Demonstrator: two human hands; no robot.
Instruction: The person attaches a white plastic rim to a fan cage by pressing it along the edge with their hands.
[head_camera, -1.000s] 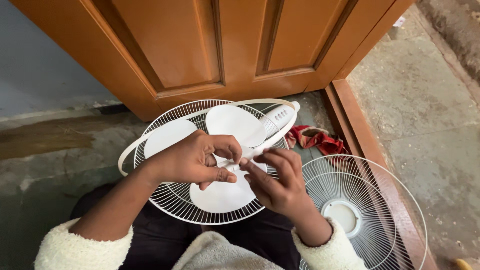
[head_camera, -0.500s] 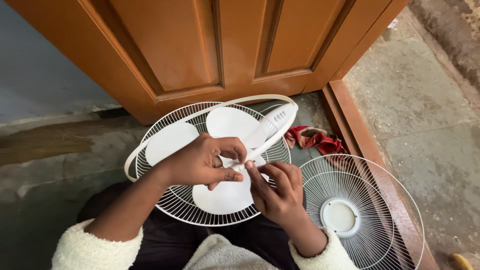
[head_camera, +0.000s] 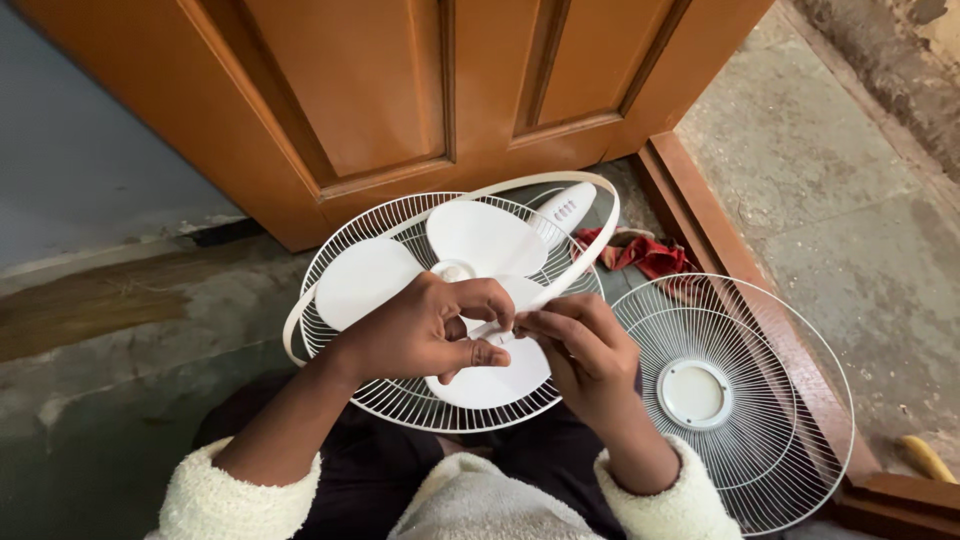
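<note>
Grey concrete floor is running up to a panelled orange-brown wooden door (head_camera: 400, 90). The left hand (head_camera: 425, 330) is curling closed over the white plastic fan blades (head_camera: 470, 260) inside the round wire rear guard (head_camera: 340, 250); the right hand (head_camera: 585, 350) is pinching its thin white rim band (head_camera: 590, 265). The front wire grille (head_camera: 740, 390) is lying just right.

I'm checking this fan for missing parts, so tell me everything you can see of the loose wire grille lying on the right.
The loose grille is a round dome of thin white wire spokes running from a solid white centre disc out to a rim hoop. It looks like painted metal, with no visible bends. It lies flat to the person's right, partly on the concrete floor and partly over the wooden door sill. Neither hand touches it; the right hand is nearest.
</note>
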